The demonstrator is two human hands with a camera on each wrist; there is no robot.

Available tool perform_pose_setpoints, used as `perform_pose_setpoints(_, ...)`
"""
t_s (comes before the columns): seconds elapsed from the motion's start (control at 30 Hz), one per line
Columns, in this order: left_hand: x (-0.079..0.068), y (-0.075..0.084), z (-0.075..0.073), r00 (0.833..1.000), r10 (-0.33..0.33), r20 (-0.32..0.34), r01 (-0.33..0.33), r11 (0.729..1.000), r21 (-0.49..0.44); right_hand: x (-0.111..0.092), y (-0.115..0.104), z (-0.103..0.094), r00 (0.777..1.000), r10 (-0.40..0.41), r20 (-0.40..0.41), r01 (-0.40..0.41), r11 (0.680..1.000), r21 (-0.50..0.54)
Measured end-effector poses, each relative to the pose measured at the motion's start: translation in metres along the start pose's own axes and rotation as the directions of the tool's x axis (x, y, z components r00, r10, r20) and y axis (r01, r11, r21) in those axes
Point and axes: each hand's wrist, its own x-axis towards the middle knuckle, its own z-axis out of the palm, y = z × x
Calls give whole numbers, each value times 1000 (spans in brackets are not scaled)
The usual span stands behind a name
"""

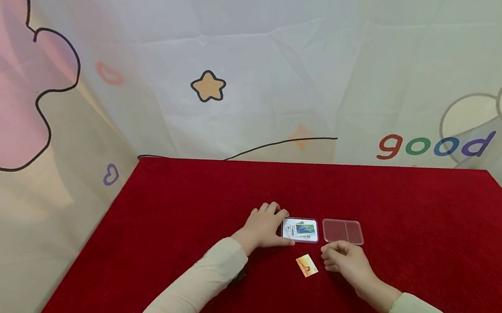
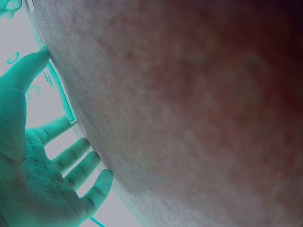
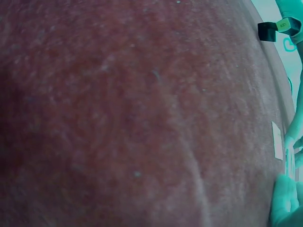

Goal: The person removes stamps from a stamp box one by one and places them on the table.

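Observation:
A small clear plastic case (image 1: 287, 238) lies on the red cloth with several small printed picture cards (image 1: 305, 229) in it. Across its left end my left hand (image 1: 265, 227) holds it, thumb at the near edge and forefinger at the far edge. The left wrist view shows that hand's other fingers (image 2: 78, 153) spread on the cloth. My right hand (image 1: 347, 263) hovers with curled fingers, its thumb and forefinger close together; nothing shows between them. Left of its fingertips, an orange and white picture card (image 1: 306, 265) lies apart on the cloth.
A clear lid-like tray (image 1: 335, 229) with a dividing line lies right of the case, just beyond my right hand. Red cloth (image 1: 210, 188) covers the table. Behind it hangs a pale printed curtain (image 1: 263, 85).

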Motion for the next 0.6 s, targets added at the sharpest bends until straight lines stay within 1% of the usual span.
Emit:
perform_pose_setpoints(0.2,-2,1,-2,1000,-1,-1,1,1000,2,2,3,3,998,-45,-35,45,999,1)
perform_pose_setpoints(0.4,-3,1,-3,1000,-3,-5,3,1000,4,5,3,5,996,-86,-38,84,995,-47)
perform_pose_setpoints(0.6,-2,1,-2,1000,-2,-3,2,1000,1,6,0,6,989,-134,-68,126,986,-108)
